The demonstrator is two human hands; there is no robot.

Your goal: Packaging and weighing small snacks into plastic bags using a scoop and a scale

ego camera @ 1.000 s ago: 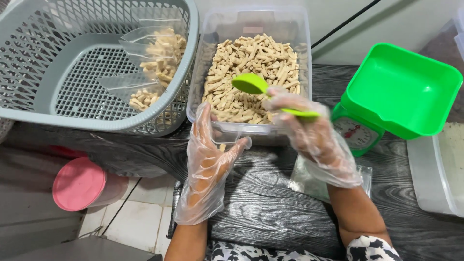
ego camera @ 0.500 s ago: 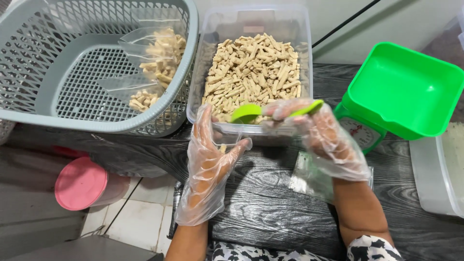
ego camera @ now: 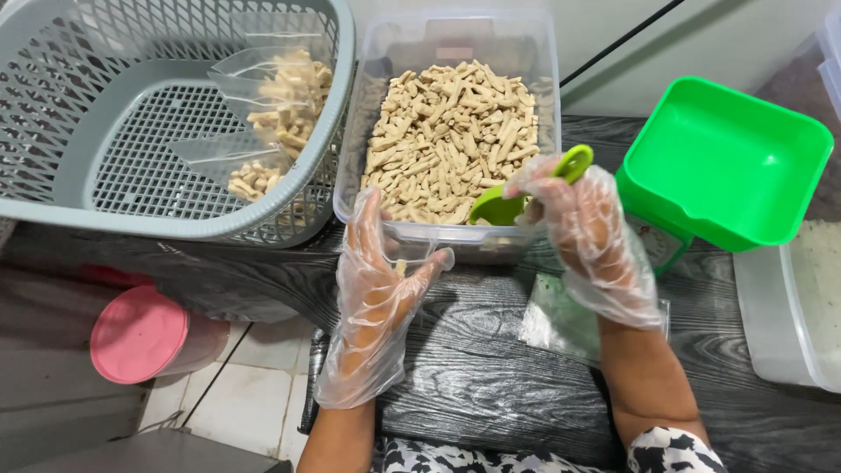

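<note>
Since the earlier frames, the green spoon (ego camera: pixel 524 193) is being tipped down: its bowl, held level above the snack pieces a second ago, is now being dipped into the near right corner of the clear tub (ego camera: pixel 543 52), with the handle end raised toward the scale. The spoon is being gripped by the right hand (ego camera: pixel 585 236), whose gloved fingers (ego camera: pixel 547 188) are being kept clamped around the handle. The left hand (ego camera: pixel 377 289), also in a loose clear plastic glove, is being held in much the same place as before, just in front of the tub's near wall, with its fingers apart and curled around the mouth of a small clear bag (ego camera: pixel 412 254); whether the bag is being pinched firmly cannot be told. The tub is being filled almost to its walls by pale, stick-shaped snack pieces (ego camera: pixel 447 123), and it is being carried by the dark wood-grain bench (ego camera: pixel 491 385). Just beside the tub on the left, a grey mesh basket (ego camera: pixel 105 131) is holding filled clear bags (ego camera: pixel 276 105) of the same pieces. On the right, a green scale (ego camera: pixel 723 158) with a square tray is standing near the right hand, and a stack of flat clear bags (ego camera: pixel 556 320) is lying on the bench under the right wrist. A pink lid (ego camera: pixel 140 333) is being seen lower down, beside the bench.
</note>
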